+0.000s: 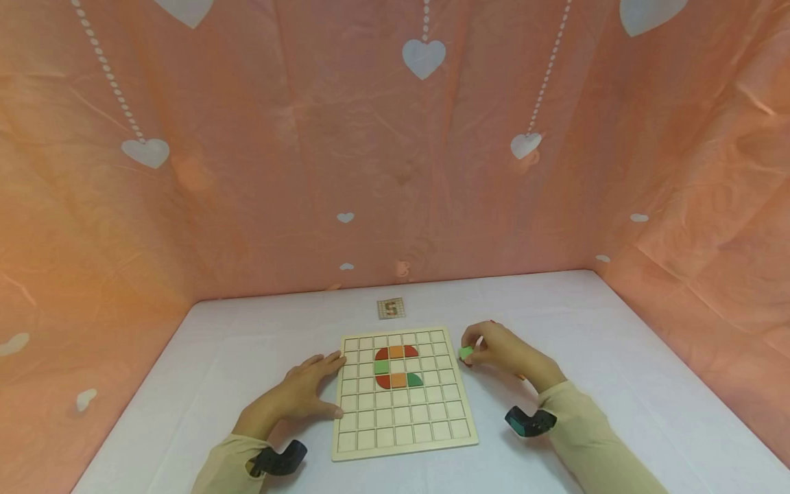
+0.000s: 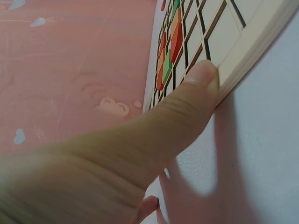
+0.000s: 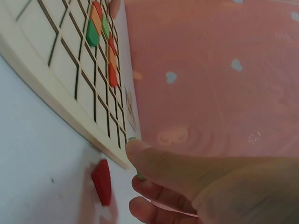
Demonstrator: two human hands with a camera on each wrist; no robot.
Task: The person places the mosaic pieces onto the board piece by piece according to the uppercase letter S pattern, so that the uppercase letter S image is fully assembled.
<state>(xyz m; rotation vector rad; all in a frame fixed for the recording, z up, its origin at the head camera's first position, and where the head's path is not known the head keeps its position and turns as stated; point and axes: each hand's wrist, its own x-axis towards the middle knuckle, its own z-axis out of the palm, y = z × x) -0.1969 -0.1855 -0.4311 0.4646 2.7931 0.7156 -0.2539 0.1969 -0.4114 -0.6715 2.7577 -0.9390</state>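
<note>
A wooden grid board [image 1: 404,449] lies flat on the white table. Coloured tiles fill some cells: red quarter-rounds [image 1: 411,351], orange squares, a light green square [image 1: 382,367] and a dark green quarter-round [image 1: 414,379]. My left hand [image 1: 293,392] rests at the board's left side, fingers spread, with the thumb [image 2: 203,77] touching the edge. Just off the right side, my right hand [image 1: 506,350] pinches a light green piece [image 1: 465,353] between thumb and fingers; most of it is hidden in the right wrist view. Below those fingers, a loose red piece [image 3: 102,182] sits on the table beside the board.
Behind the board lies a small card [image 1: 391,308] printed with a tile pattern on a grid. A pink-orange curtain [image 1: 395,171] with hearts encloses the table's back and sides. Black wrist devices [image 1: 529,421] are worn on both forearms. A bit of orange peeks from under the right wrist.
</note>
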